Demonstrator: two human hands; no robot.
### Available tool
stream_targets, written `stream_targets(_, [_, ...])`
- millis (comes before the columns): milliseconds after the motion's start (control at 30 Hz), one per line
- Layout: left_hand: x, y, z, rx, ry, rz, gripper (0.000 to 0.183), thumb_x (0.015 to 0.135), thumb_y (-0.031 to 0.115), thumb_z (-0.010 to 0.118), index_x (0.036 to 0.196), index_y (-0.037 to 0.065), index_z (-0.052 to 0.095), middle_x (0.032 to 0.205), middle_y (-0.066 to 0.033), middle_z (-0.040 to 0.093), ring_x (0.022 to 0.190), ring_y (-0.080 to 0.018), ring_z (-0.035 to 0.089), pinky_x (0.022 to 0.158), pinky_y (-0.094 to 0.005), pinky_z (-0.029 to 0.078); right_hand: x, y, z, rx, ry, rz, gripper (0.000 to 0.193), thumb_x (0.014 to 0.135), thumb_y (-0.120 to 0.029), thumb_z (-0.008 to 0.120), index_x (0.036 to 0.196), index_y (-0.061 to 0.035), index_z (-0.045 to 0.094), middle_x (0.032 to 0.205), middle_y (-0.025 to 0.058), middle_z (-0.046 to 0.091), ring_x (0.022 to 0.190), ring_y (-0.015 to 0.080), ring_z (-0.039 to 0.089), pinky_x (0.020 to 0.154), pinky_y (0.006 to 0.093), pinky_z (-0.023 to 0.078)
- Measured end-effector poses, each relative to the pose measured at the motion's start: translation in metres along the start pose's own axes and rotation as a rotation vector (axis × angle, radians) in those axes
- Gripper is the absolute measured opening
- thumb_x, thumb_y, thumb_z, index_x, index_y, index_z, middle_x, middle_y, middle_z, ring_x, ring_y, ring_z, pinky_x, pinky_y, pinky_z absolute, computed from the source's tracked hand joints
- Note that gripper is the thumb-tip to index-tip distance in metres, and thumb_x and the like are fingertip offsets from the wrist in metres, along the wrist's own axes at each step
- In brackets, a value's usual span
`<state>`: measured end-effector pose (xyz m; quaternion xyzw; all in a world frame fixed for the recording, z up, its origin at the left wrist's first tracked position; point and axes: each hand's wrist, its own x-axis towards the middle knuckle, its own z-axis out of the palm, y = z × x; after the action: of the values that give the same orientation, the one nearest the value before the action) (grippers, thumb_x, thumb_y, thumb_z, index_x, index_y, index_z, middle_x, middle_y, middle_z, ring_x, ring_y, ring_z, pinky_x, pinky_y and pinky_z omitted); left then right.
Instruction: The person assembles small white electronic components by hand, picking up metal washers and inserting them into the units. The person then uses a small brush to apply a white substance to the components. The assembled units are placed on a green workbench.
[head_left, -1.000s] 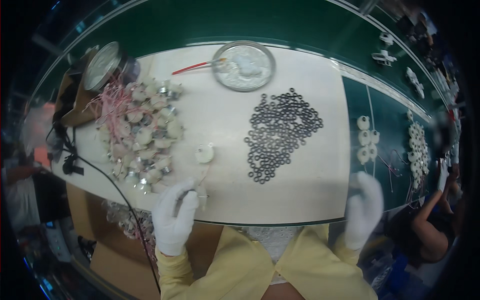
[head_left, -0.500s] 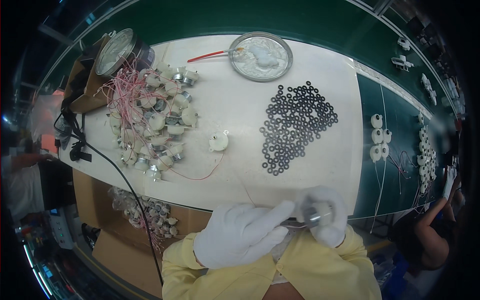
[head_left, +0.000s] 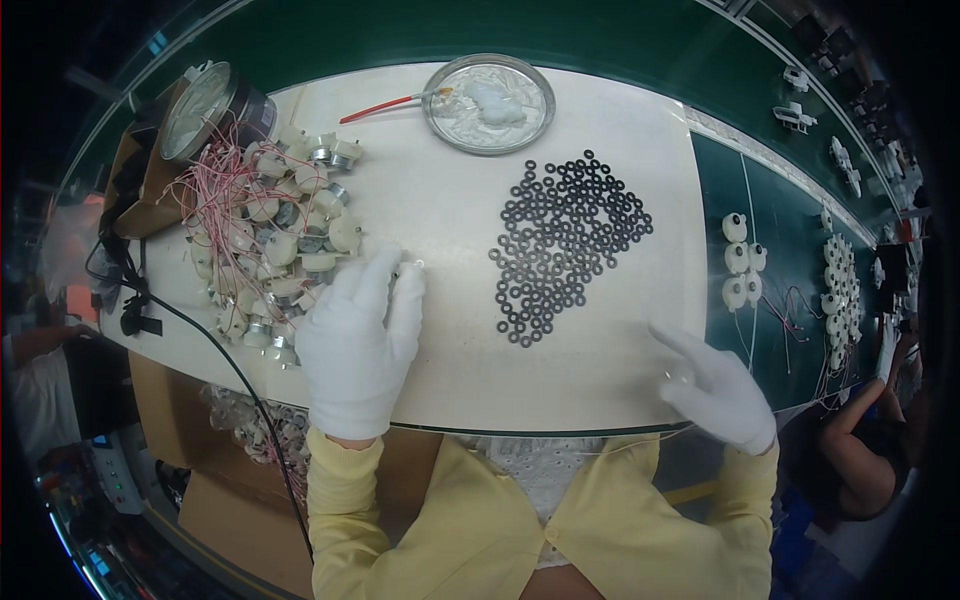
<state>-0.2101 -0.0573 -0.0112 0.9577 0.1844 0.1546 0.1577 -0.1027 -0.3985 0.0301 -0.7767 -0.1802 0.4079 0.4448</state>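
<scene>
**Gloved hands on the white work mat**

White mat [head_left: 450, 230] covers the middle of a green bench, and I place everything from it. On the mat's left part lies the heap of small motors [head_left: 275, 240], white-capped with thin red and white wires tangled over them. My left hand [head_left: 355, 345], in a white glove, rests palm down at the heap's near right edge. Its fingers [head_left: 375, 280] are extended and held close together, not curled; their tips touch the mat right beside the nearest motors. Something small and pale sits at the fingertips, but I cannot tell whether the hand grips it.

Right of centre on the mat is the scatter of black rings [head_left: 565, 240], well apart from both hands. My right hand [head_left: 715, 390], also gloved white, is at the mat's near right corner. Its fingers are loosely spread, the forefinger pointing back toward the rings, and it holds nothing I can make out.

At the mat's far edge stands a round shallow dish [head_left: 490, 105] with white paste, and a red-handled brush [head_left: 385, 103] leans into it. Beyond the mat's right edge, on the green belt, stand more white parts [head_left: 740, 260].
</scene>
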Motion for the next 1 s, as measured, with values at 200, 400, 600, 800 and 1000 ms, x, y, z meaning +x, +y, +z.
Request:
stream_targets(200, [-0.002, 0.004, 0.015, 0.064, 0.150, 0.201, 0.024, 0.087, 0.022, 0.078, 0.109, 0.014, 0.071, 0.087, -0.0025, 0.064, 0.074, -0.0251, 0.062, 0.062, -0.0381, 0.049, 0.025, 0.009, 0.012, -0.552, 0.240, -0.198, 0.065, 0.097, -0.024, 0.071, 0.151, 0.0023, 0.048, 0.074, 0.0105, 0.071, 0.058, 0.0254, 0.067, 0.059, 0.0321, 0.053])
stream_targets(400, [-0.014, 0.005, 0.011, 0.093, 0.073, 0.260, 0.031, 0.083, 0.019, 0.082, 0.111, 0.013, 0.071, 0.095, -0.0022, 0.064, 0.081, -0.0237, 0.062, 0.068, -0.0370, 0.050, 0.047, 0.009, 0.005, -0.790, 0.511, -0.189, 0.054, 0.097, -0.024, 0.072, 0.145, -0.0032, 0.057, 0.072, 0.0075, 0.069, 0.057, 0.0266, 0.065, 0.055, 0.0345, 0.050])
stream_targets(600, [-0.036, -0.015, 0.009, 0.025, 0.109, 0.290, 0.043, 0.080, 0.014, 0.084, 0.120, 0.014, 0.069, 0.097, -0.0033, 0.063, 0.080, -0.0246, 0.059, 0.069, -0.0387, 0.049, 0.041, -0.008, -0.005, -1.063, 0.184, -0.547, 0.037, 0.094, -0.019, 0.073, 0.128, -0.0052, 0.065, 0.078, 0.0048, 0.069, 0.066, 0.0229, 0.068, 0.060, 0.0327, 0.051])
stream_targets(800, [-0.034, -0.021, 0.012, -0.054, 0.098, 0.311, 0.046, 0.080, 0.012, 0.084, 0.123, 0.013, 0.068, 0.097, -0.0043, 0.062, 0.079, -0.0256, 0.058, 0.068, -0.0387, 0.048, 0.054, 0.010, 0.000, -0.343, 0.118, -0.413, 0.034, 0.096, -0.012, 0.070, 0.128, 0.0011, 0.063, 0.085, 0.0074, 0.072, 0.071, 0.0202, 0.068, 0.067, 0.0297, 0.053])
stream_targets(1000, [-0.034, -0.024, 0.020, -0.056, 0.173, 0.304, 0.040, 0.080, 0.021, 0.084, 0.118, 0.017, 0.072, 0.091, 0.0003, 0.058, 0.077, -0.0228, 0.056, 0.065, -0.0375, 0.045, 0.065, -0.003, 0.010, -0.307, 0.133, -0.330, 0.036, 0.097, -0.013, 0.070, 0.130, 0.0011, 0.063, 0.088, 0.0084, 0.074, 0.071, 0.0213, 0.069, 0.068, 0.0301, 0.054])
